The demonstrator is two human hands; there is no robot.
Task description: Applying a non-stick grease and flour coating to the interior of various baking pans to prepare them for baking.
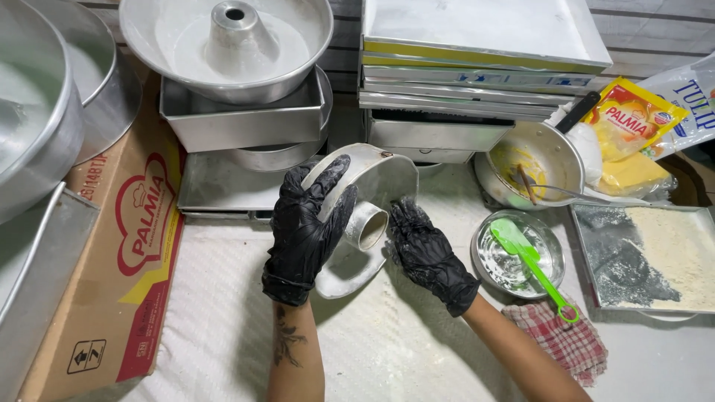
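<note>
Two gloved hands, left hand and right hand, gripping tilted, floured tube pan

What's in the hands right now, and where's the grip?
A tube cake pan, tilted on its side. The left hand grips its rim; the right hand touches inside, beside the centre tube.

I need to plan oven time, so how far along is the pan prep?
Already done, it seems: one tube pan atop the stack looks white-coated inside. In hand: the left hand grips the rim of a tilted tube pan while the right hand works beside its centre tube. Possibly left: the stacked rectangular pans, whose insides are hidden.
</note>
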